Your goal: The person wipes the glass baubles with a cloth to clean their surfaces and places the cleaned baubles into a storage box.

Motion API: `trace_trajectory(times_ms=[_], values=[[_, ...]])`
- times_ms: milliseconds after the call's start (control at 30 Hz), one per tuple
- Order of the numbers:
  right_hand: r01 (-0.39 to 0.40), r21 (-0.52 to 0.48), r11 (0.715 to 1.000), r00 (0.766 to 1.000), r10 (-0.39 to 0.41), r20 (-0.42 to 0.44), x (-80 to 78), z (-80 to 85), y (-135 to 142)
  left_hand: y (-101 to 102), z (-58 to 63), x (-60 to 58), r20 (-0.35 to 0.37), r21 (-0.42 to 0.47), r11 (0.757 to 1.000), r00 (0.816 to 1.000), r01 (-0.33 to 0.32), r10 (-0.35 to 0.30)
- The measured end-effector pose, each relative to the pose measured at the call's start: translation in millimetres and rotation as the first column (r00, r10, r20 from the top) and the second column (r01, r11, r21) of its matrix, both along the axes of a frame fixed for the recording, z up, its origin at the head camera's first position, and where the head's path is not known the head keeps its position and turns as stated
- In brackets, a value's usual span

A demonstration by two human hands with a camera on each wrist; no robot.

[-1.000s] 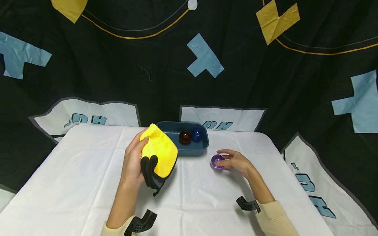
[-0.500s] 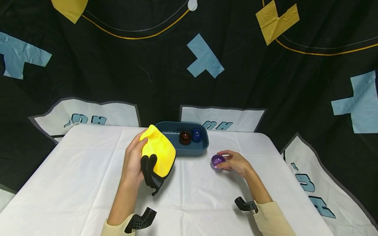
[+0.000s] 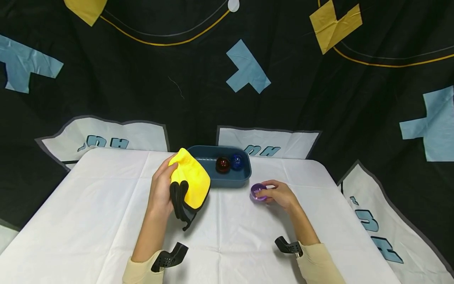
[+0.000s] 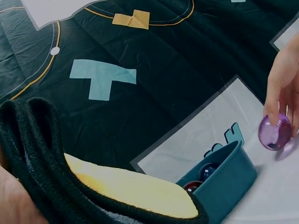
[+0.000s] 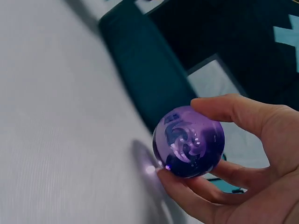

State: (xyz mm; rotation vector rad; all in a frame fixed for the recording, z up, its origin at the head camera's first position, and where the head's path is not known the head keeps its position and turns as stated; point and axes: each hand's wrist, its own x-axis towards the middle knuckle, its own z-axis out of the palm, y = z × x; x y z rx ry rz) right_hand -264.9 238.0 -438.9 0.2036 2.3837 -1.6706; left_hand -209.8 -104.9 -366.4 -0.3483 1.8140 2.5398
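Observation:
My left hand (image 3: 161,193) grips a folded cloth (image 3: 193,177), bright yellow on one face with dark edging and a grey-black back. Its folds bunch up near the palm in the left wrist view. On the right, my right hand (image 3: 281,195) pinches a clear purple ball (image 5: 187,140) between thumb and fingers, with a swirl pattern showing in it. The ball is close over the white tabletop, its shadow beside it. Just beyond both hands sits a dark teal box (image 3: 227,182) holding a dark red ball (image 3: 222,165) and a blue ball (image 3: 237,161).
A white cloth (image 3: 106,213) with fold creases covers the table. Behind it hangs a black backdrop (image 3: 198,106) with blue and yellow shapes. The yellow cloth overlaps the box's left side in the head view.
My right hand has shifted slightly left with the purple ball, toward the box. The left hand keeps its grip on the cloth nearly in place.

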Motion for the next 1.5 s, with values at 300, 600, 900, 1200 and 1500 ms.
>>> trace_trajectory(times_ms=[300, 600, 900, 1200, 1500], values=[[-0.087, -0.264, 0.961, 0.995, 0.069, -0.077, 2.8, 25.9, -28, -1, -0.3, -4.6, 0.035, 0.027, 1.0, 0.999, 0.015, -0.016], [-0.029, -0.349, 0.937, 0.997, 0.002, -0.077, 6.1, 47.2, -74, 1, -3.3, -9.0, 0.057, 0.068, 0.996, 0.997, 0.052, -0.056], [-0.011, -0.369, 0.929, 0.998, -0.014, -0.064, 3.8, 56.5, -117, 13, -7.7, -11.2, 0.058, 0.096, 0.992, 0.994, 0.082, -0.088], [-0.029, -0.35, 0.936, 0.998, 0.007, -0.065, 8.0, 59.6, -137, 20, -7.2, -12.8, 0.048, 0.107, 0.99, 0.994, 0.093, -0.098], [-0.121, -0.358, 0.926, 0.991, 0.094, -0.091, 16.4, 61.1, -143, 29, -9.5, -9.9, 0.047, 0.092, 0.991, 0.994, 0.096, -0.101]])
